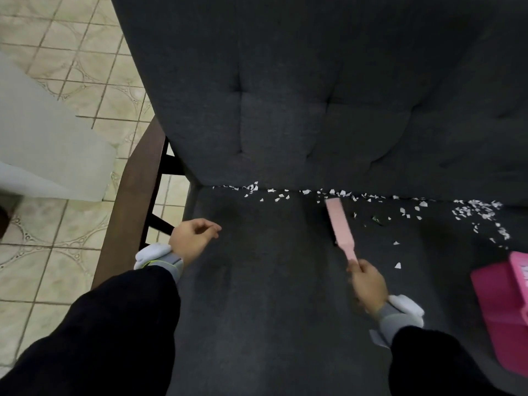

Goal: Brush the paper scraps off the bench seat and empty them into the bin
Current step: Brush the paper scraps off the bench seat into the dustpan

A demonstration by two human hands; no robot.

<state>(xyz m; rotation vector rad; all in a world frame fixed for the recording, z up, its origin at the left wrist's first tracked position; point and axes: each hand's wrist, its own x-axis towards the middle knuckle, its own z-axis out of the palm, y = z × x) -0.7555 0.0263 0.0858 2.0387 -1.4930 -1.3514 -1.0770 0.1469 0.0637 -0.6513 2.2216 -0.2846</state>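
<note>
Scraps: white bits strung along the crease between seat and backrest, thickest heap way off to the right, plus a few strays further out on the fabric, toward the dustpan.
Brush: pink, head right up at the crease around mid-row, handle pointing back toward the body.
Right grip: closed snug round the end of the brush handle.
Left grip: hovering over the left side of the seat, fingers loosely curled, nothing in it.
Dustpan: also pink, lying on the seat at the far right, half cut off by the frame edge, so no telling about its contents.
Bin: nowhere in shot.
Progress: early days by the look of it, tbh. Left stretch of seat mostly clean, everything else sitting along that crease.
Left to do: digging the bits out of the crease, herding them over to the pan, then tipping the lot into the bin.
</note>
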